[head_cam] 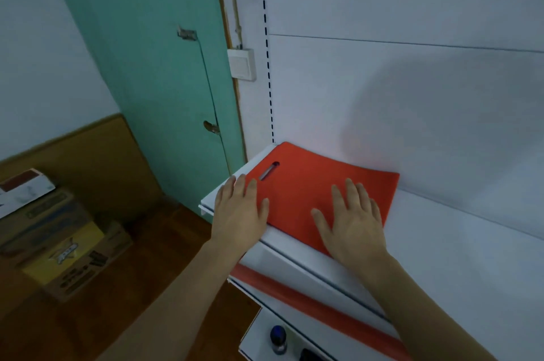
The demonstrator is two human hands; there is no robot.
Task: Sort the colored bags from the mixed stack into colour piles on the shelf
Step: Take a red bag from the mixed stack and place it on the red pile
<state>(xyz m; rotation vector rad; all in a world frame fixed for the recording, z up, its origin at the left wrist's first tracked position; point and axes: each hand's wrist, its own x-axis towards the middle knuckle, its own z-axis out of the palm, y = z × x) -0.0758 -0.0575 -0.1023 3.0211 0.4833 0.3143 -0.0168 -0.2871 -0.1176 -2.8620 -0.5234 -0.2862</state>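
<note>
A flat red bag (pixel 312 184) with a slot handle near its left end lies at the left end of the white shelf (pixel 459 243). My left hand (pixel 240 210) lies flat with straight fingers at the bag's left edge, partly on the shelf's corner. My right hand (pixel 353 222) presses flat on the bag's front right part, fingers spread. On the shelf below, a strip of another red bag (pixel 294 293) shows under the upper shelf's front edge.
A white back panel (pixel 412 81) rises behind the shelf. Left of it are a green door (pixel 153 66) and a wall switch (pixel 241 64). Cardboard boxes (pixel 59 243) stand on the wooden floor at the left. A small dark-capped bottle (pixel 278 340) sits on a lower shelf.
</note>
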